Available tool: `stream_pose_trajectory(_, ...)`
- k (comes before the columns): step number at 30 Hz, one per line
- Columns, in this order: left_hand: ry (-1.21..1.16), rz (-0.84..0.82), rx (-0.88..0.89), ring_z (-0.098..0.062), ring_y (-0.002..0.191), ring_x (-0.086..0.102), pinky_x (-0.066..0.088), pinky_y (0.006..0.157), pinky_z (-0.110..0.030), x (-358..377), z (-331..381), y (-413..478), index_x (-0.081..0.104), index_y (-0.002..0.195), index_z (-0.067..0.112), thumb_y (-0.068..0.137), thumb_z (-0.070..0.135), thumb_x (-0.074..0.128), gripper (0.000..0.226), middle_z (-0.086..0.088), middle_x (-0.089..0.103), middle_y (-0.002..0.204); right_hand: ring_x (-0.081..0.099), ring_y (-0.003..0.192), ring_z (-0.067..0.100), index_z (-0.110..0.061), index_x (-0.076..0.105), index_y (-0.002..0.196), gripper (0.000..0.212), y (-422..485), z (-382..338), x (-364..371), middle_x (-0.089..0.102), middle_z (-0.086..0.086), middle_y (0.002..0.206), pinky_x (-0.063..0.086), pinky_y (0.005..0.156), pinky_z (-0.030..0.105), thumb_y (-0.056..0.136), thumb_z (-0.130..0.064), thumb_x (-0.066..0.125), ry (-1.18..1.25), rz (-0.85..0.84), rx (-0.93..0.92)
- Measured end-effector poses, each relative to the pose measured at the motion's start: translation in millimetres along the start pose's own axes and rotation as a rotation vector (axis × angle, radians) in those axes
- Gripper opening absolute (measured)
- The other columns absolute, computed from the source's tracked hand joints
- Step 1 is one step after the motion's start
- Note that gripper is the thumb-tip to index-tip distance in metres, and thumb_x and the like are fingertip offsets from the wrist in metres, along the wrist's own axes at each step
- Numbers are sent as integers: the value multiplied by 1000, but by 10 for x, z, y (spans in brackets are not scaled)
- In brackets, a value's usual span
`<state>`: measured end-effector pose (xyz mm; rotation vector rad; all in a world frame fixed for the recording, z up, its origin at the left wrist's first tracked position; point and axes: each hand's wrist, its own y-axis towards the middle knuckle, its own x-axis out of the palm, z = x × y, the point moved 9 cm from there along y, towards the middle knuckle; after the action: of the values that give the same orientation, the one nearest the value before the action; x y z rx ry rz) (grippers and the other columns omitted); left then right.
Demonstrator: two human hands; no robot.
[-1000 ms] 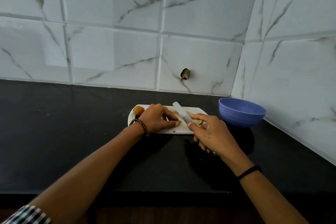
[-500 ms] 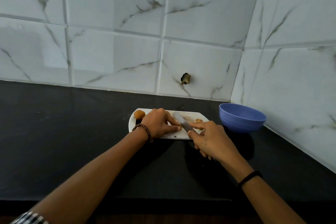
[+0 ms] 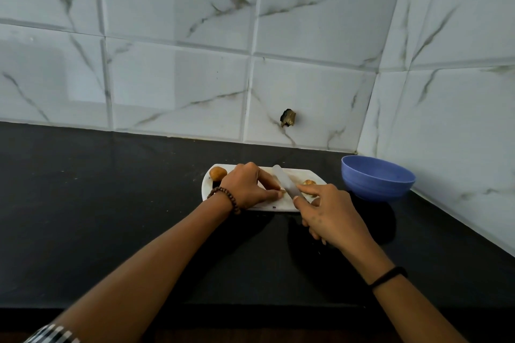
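Head view: the left hand pinches a small food piece between its fingers near the 6 o'clock edge of the white cutting board. The right hand has its fingers clamped on the knife, whose blade points to 11 o'clock just beside the piece. A blue bowl sits at 3 o'clock by the wall corner. Open desk spreads toward 9 o'clock.

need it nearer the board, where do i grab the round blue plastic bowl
Pinch the round blue plastic bowl at its near-left rim, coming from the white cutting board: it stands upright, no handle; tiled walls crowd its back and right.
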<state>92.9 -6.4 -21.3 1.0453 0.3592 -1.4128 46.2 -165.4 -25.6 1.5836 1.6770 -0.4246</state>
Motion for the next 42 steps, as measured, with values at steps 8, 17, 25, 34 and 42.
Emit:
stream_pose_trajectory(8,-95,-119,35,-5,84,63,47,76,-18,99,7,-7,72,103,28,81,41,74,26,15,71,94,56,40,7,-32,52,143,44,-47,52,-89,69,4,70,43,38,17,99,-31,57,40,50,0)
stream_pose_trajectory(17,-88,-139,13,-1,75,56,38,70,-18,129,12,5,73,102,32,82,37,72,21,13,70,87,54,39,4,-31,54,141,42,-60,56,-90,68,2,71,42,39,15,100,-30,58,67,40,-2)
stream_pose_trajectory(25,-44,-156,-38,3,72,54,38,70,-17,137,0,8,73,107,28,81,46,72,32,14,70,89,56,41,5,-34,55,140,41,-54,112,-68,70,2,69,43,40,18,99,-33,59,135,18,39)
stream_pose_trajectory(34,-235,-91,-111,0,84,62,46,84,-18,95,-89,1,79,92,21,73,31,82,22,12,73,84,55,41,6,-32,58,136,38,-74,93,-32,71,3,70,43,39,20,98,-38,58,186,-42,95)
stream_pose_trajectory(42,-286,-48,-190,-5,92,65,49,95,-27,75,-128,-7,80,85,19,67,31,86,23,9,74,84,54,40,5,-34,56,138,38,-102,12,-68,71,4,70,41,38,17,100,-34,57,154,-27,84)
